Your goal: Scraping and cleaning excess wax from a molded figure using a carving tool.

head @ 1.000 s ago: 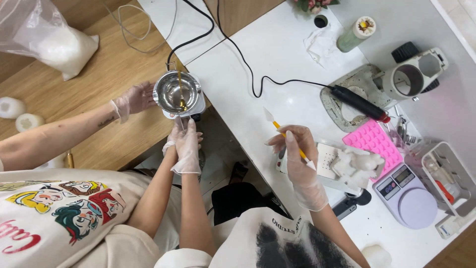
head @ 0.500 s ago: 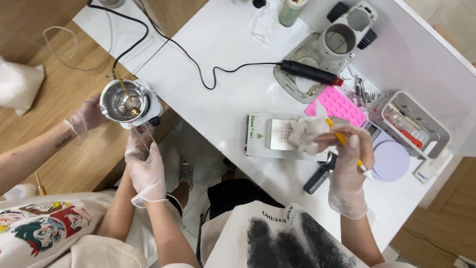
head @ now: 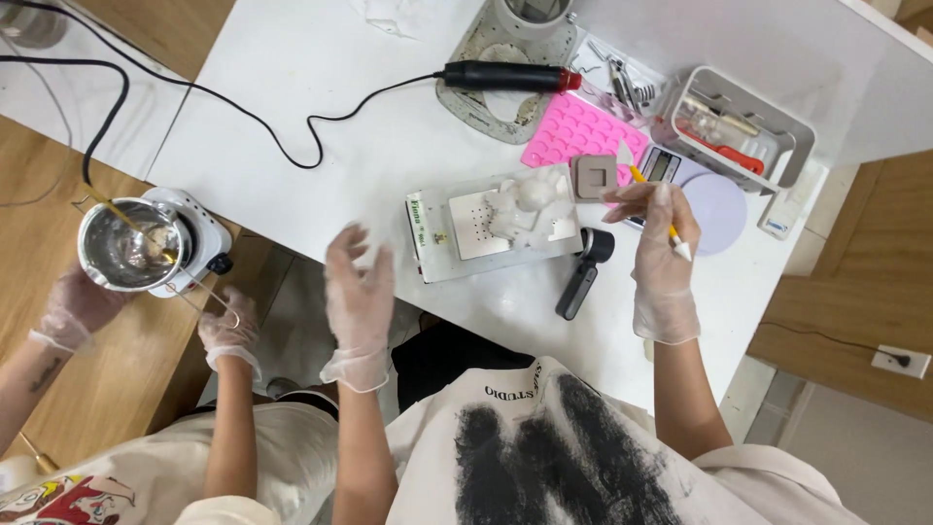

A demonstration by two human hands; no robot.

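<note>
My right hand (head: 663, 262), in a clear glove, grips a yellow-handled craft knife (head: 671, 231) over the white table (head: 292, 87), just right of a flat white device (head: 476, 233) that carries white moulded pieces (head: 525, 199). My left hand (head: 358, 292), also gloved, hovers with spread fingers at the table's near edge, left of that device, holding nothing. A small square tan mould (head: 593, 176) lies just beyond my right hand.
A co-worker's gloved hands (head: 228, 329) hold a steel pot (head: 121, 243) on a small white hotplate (head: 199, 233) at the left. Farther back lie a pink silicone mould (head: 578, 131), a scale with a lilac pan (head: 714, 209), a grey bin (head: 743, 131), a corded black tool (head: 505, 76) and a black handle (head: 581, 274).
My left hand has come away from the pot and hotplate to the table's near edge. My right hand carried the knife to the right of the white device. The view swung right.
</note>
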